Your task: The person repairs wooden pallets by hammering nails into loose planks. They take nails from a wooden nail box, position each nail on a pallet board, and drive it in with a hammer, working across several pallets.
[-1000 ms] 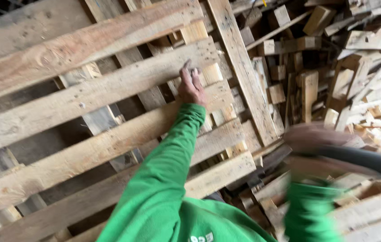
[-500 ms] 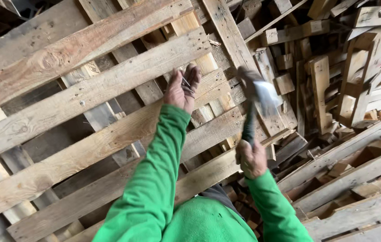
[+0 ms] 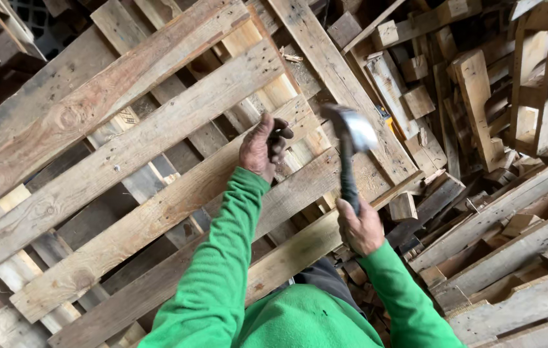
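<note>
While hands work, slatted wooden pallet (image 3: pixel 125 148), scrap wood heap (image 3: pixel 499 129) beside

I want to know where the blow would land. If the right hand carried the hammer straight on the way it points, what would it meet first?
Most likely the pallet slat beside the left hand. The right hand holds the hammer head-up toward that board; depth is unclear, since the head is blurred.

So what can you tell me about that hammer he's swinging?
The hammer has a dark, slim handle and a pale metal head, blurred by motion, so its exact shape is unclear. It stands roughly upright, head uppermost, raised above a slatted wooden pallet. The right hand grips the lower end of the handle; nothing else touches it. The left hand rests on a slat nearby.
</note>
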Demonstrator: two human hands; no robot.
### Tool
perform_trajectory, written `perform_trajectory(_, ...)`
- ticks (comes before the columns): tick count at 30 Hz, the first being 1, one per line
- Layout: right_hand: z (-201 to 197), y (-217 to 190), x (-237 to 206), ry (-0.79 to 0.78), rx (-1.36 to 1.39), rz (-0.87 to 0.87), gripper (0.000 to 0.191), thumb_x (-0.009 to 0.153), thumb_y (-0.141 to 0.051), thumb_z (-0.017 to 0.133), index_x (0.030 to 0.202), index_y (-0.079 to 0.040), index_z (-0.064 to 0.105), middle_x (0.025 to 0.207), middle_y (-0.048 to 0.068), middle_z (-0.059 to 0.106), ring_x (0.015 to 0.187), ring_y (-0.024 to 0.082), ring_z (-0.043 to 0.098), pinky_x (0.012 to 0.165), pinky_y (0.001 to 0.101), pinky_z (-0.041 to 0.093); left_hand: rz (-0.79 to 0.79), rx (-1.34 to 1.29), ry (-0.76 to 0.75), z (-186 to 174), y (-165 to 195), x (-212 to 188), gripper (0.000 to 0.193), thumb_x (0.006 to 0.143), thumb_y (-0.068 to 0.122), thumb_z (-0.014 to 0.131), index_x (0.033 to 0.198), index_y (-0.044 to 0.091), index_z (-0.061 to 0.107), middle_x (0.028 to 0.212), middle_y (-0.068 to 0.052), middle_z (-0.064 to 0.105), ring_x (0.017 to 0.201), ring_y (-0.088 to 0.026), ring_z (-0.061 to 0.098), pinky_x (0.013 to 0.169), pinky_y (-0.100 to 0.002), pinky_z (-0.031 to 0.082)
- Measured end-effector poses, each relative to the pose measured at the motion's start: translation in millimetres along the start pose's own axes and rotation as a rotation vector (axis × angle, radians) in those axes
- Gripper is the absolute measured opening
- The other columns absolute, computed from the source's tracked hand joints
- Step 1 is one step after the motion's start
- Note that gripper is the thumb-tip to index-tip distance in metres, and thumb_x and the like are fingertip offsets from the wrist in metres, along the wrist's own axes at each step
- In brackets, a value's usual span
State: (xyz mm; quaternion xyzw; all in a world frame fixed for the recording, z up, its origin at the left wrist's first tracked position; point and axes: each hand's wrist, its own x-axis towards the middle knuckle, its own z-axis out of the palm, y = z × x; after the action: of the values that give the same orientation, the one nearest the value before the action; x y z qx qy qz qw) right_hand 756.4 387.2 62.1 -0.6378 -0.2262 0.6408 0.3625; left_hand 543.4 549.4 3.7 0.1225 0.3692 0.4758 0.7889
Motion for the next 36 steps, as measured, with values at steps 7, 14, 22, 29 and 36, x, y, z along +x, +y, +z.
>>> perform_trajectory(7,-15.8,3.0,-13.3,0.058,-0.273,-0.096,0.034,0.1,-0.038,0.063,0.109,-0.005,0.062,0.069,-0.002,0.056,0.056,0.007,0.051,0.046,0.0251,0.043,0.256,0.507,-0.07,-1.6,0.2,30.2,0.024,0.091,0.021,0.078,0.108,0.007,0.069,0.091,-0.007,0.078,0.081,-0.016,0.074,0.081,-0.03,0.063)
perform_trajectory(14,0.5,15.0,-4.7,0.039,-0.053,-0.016,0.037,0.094,-0.033,0.065,0.123,-0.012,0.057,0.067,-0.004,0.051,0.052,0.007,0.047,0.043,0.0253,0.042,0.487,0.998,0.094,3.1,-20.7,44.2,0.013,0.091,0.015,0.078,0.101,0.007,0.078,0.093,-0.007,0.079,0.082,-0.016,0.074,0.074,-0.031,0.064)
perform_trajectory(22,-21.3,14.7,-20.3,0.065,-0.124,-0.114,0.043,0.097,-0.043,0.061,0.108,-0.002,0.058,0.067,-0.003,0.054,0.052,0.008,0.052,0.043,0.0247,0.046,0.92,1.354,0.028,8.5,-26.6,38.9,0.016,0.085,0.017,0.085,0.101,0.015,0.081,0.091,-0.01,0.079,0.065,-0.021,0.069,0.066,-0.035,0.058)
perform_trajectory(29,-11.5,-0.6,-17.5,0.004,-0.143,-0.401,0.038,0.1,-0.037,0.062,0.114,-0.002,0.058,0.07,-0.002,0.057,0.055,0.007,0.053,0.046,0.024,0.045,0.948,1.181,-0.005,4.4,-34.2,45.9,0.021,0.088,0.019,0.083,0.108,0.02,0.078,0.098,-0.006,0.077,0.074,-0.016,0.074,0.07,-0.03,0.061)
perform_trajectory(36,-34.1,-36.8,-31.2,0.078,0.023,-0.224,0.027,0.097,-0.027,0.061,0.11,-0.003,0.063,0.065,0.0,0.052,0.046,0.01,0.045,0.037,0.0275,0.037,0.926,1.139,0.005,-0.9,-28.9,43.0,0.03,0.09,0.011,0.075,0.119,0.013,0.074,0.106,-0.013,0.073,0.09,-0.024,0.072,0.079,-0.037,0.062)
